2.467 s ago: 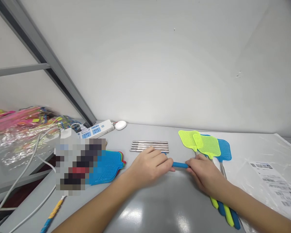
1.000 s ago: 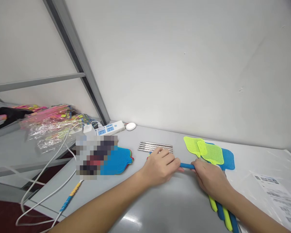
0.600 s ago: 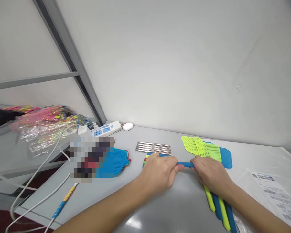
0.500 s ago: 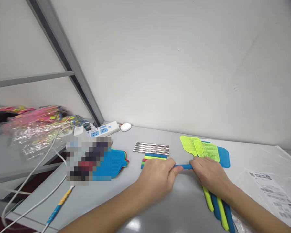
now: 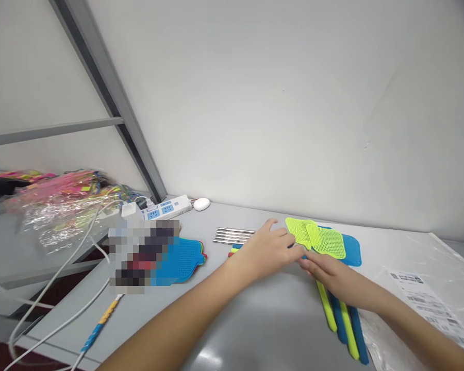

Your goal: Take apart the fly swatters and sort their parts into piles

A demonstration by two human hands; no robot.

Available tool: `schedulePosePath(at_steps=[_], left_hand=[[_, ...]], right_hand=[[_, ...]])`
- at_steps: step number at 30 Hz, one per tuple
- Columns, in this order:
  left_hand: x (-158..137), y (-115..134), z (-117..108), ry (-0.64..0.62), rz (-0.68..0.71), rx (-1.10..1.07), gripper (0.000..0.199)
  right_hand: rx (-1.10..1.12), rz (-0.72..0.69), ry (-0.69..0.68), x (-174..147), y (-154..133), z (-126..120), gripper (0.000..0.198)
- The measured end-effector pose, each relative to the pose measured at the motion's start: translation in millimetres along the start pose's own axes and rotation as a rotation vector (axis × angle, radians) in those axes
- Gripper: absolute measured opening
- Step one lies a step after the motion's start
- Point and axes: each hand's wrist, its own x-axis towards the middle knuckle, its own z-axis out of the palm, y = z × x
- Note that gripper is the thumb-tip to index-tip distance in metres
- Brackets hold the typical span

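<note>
My left hand (image 5: 268, 252) reaches across the middle of the table, one finger raised, thumb and forefinger closed at a blue handle tube (image 5: 304, 256). My right hand (image 5: 334, 275) is closed on this tube from the other side; only a sliver of blue shows between the fingertips. Beyond my right hand lie two overlapping yellow-green fly swatter heads (image 5: 327, 241) on a blue one (image 5: 352, 249). Yellow-green handles (image 5: 327, 307) and blue handles (image 5: 358, 335) extend below my right forearm. Several metal rods (image 5: 234, 235) and a few coloured tubes (image 5: 235, 248) lie behind my left hand, partly hidden.
Stacked swatter heads, blue on top (image 5: 187, 257), lie at left beside a pixelated patch. A power strip (image 5: 168, 208) and a white oval device (image 5: 201, 204) sit by the wall. White cables (image 5: 95, 291) hang at left. A labelled plastic bag (image 5: 421, 299) covers the right side.
My left hand has shifted right toward my right hand and loosened from its fist, with one finger lifting. The blue tube, which lay visible between both hands, is now almost hidden.
</note>
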Motion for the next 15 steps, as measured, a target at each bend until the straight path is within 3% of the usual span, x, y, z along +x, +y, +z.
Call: schedulePosePath(at_steps=[4, 8, 12, 14, 15], left_hand=[[27, -21, 2, 0.137, 0.177, -0.057, 0.028], [47, -37, -3, 0.181, 0.338, -0.071, 0.025], [39, -37, -10, -0.044, 0.395, -0.059, 0.024], [25, -29, -13, -0.122, 0.351, -0.046, 0.021], [17, -24, -15, -0.146, 0.318, -0.044, 0.018]], right_hand=[[0.593, 0.157, -0.324, -9, -6, -30, 0.039], [0.78, 0.244, -0.378, -16, -13, -47, 0.038], [0.652, 0.288, -0.339, -25, -26, -39, 0.038], [0.37, 0.207, -0.263, -27, -30, -27, 0.039], [0.15, 0.101, -0.132, -28, -31, -20, 0.039]])
